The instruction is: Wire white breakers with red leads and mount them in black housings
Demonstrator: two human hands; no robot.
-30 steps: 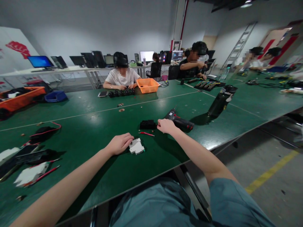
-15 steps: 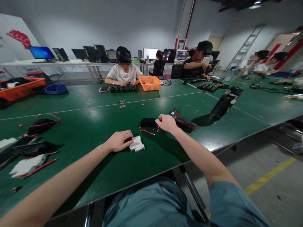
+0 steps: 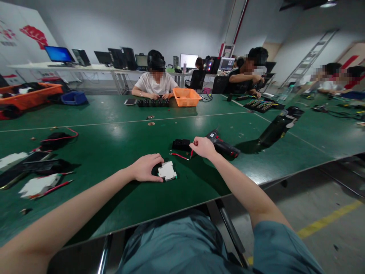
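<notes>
My left hand (image 3: 146, 168) is spread at the edge of the white block (image 3: 167, 171), apparently to steady it, while my right hand (image 3: 203, 147) pinches a red wire (image 3: 191, 153).

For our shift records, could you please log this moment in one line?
left hand: at white module | right hand: pinching short red lead | on table: loose red wire, black block, power tool

Spreading the thumb and fingers of the left hand (image 3: 146, 168) against the left side of a white module (image 3: 167, 171) on the green table (image 3: 122, 140), while pinching a short red wire (image 3: 191, 153) in the right hand (image 3: 203, 147), near a black block (image 3: 181, 144), a loose red wire (image 3: 180, 156) and a power tool (image 3: 224, 146). Facing a person in white (image 3: 155, 80) beside an orange basket (image 3: 186, 99).
</notes>
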